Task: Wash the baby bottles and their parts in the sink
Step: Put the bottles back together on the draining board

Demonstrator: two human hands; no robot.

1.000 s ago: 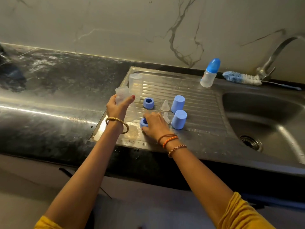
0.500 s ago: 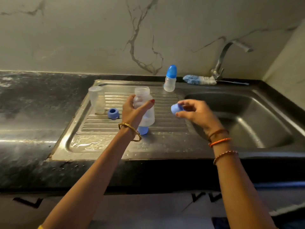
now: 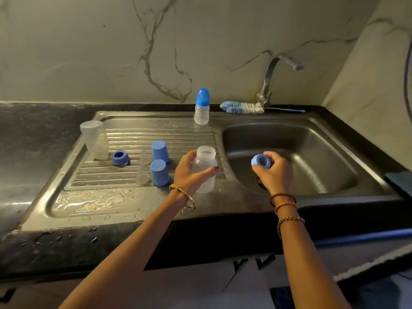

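Left hand (image 3: 189, 172) wrapped round an open, clear bottle (image 3: 205, 168), held upright above the draining board (image 3: 93, 204) at the basin's edge. Right hand (image 3: 275, 172) curled round a blue ring (image 3: 260, 161), pinched at the fingertips over the basin (image 3: 312, 152), opening turned toward the camera. Bottle and ring held apart, neither touching the steel.

Stood on the ribbed board: a second clear bottle (image 3: 94, 139), upside down at the far left; beside it another blue ring (image 3: 120, 157); then two clear teats (image 3: 143, 157) and two blue caps (image 3: 159, 151), paired one behind the other. Capped small bottle (image 3: 201, 107) upright on the rim at the back, just left of a bottle brush (image 3: 242, 107) laid at the foot of the tap (image 3: 274, 72). Puddled water on the board's near edge. Bangle on the left wrist, threads and a beaded band on the right.
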